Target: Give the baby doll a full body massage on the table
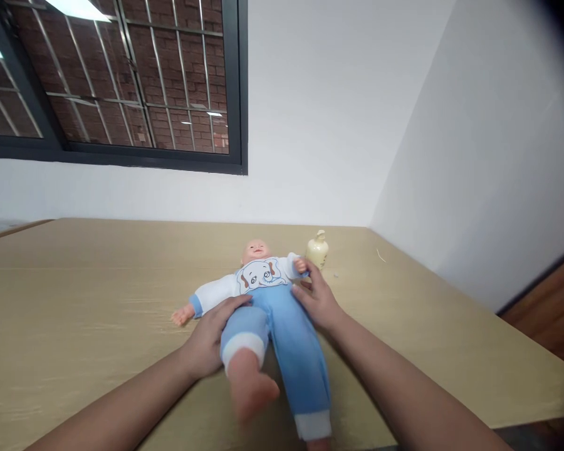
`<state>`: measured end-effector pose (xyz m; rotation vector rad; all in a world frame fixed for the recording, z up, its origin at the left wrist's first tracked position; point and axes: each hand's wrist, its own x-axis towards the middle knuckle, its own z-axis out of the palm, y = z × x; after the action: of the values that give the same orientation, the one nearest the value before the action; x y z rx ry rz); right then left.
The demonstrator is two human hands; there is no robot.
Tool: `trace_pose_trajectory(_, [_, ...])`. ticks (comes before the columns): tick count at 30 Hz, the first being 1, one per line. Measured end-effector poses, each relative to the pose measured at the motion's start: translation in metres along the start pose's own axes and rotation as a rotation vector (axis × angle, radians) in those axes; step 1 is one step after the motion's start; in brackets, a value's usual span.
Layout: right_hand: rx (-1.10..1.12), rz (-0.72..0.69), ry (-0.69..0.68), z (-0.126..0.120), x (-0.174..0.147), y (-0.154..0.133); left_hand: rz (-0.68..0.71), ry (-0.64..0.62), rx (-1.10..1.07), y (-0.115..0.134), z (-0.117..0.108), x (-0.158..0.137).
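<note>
A baby doll point(282, 326) lies on its back on the table, head away from me and feet towards me. It wears a white top with an elephant face and blue trousers with white cuffs. My left hand point(211, 335) curves round the doll's hip and raised bent leg, fingertips on its waist; the thumb is hidden. On the other side, my right hand point(320, 297) holds the doll's flank, thumb at the waist and index finger beside the doll's small hand. The doll's other leg stretches straight towards the near edge.
A cream pump bottle point(318, 249) stands just beyond my right hand. The wooden table point(98, 269) meets a white wall point(319, 125) at the back and right. A barred window point(136, 81) is at upper left. A thin strand point(380, 255) lies at the right.
</note>
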<state>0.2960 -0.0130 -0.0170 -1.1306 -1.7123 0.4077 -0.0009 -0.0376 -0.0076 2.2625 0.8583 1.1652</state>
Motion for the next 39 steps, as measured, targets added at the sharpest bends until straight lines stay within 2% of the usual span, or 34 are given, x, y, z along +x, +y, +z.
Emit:
trace_pose_trajectory(3, [0.282,0.254,0.249,-0.007,0.008,0.023,0.158,-0.143,0.157,-0.002,0.002,-0.005])
trace_pose_trajectory(6, [0.493,0.502,0.406,-0.017,0.013,0.044,0.262,-0.186,0.297,-0.003,0.005,-0.009])
trace_pose_trajectory(10, [0.604,0.69,0.435,-0.027,0.016,0.062,0.295,-0.224,0.379,-0.002,0.007,-0.012])
trace_pose_trajectory(14, [0.565,0.747,0.444,-0.033,0.016,0.069,0.297,-0.246,0.39,-0.003,0.01,-0.014])
trace_pose_trajectory(18, [0.528,0.636,0.511,-0.034,0.016,0.058,0.263,-0.185,0.295,-0.001,0.01,-0.013])
trace_pose_trajectory(21, [0.402,0.333,0.473,-0.027,0.011,0.035,0.195,-0.105,0.141,0.001,0.007,-0.01])
trace_pose_trajectory(22, [0.316,0.191,0.412,-0.023,0.008,0.025,0.168,-0.087,0.084,0.001,0.007,-0.008])
trace_pose_trajectory(24, [0.134,0.009,0.257,-0.012,0.001,0.004,0.111,-0.057,-0.029,-0.001,0.007,-0.005])
trace_pose_trajectory(29, [-0.306,-0.273,-0.152,0.005,-0.006,-0.03,-0.058,0.008,-0.261,-0.016,0.017,0.002])
trace_pose_trajectory(31, [-0.42,-0.32,-0.284,0.005,-0.006,-0.032,-0.069,0.008,-0.3,-0.02,0.021,0.004])
trace_pose_trajectory(33, [-0.474,-0.328,-0.342,0.004,-0.006,-0.03,-0.048,-0.008,-0.272,-0.022,0.021,0.006])
trace_pose_trajectory(36, [-0.471,-0.316,-0.331,0.003,-0.007,-0.026,0.012,-0.029,-0.143,-0.018,0.016,0.005])
trace_pose_trajectory(39, [-0.389,-0.285,-0.255,0.003,-0.007,-0.022,0.083,-0.055,-0.039,-0.01,0.009,0.001])
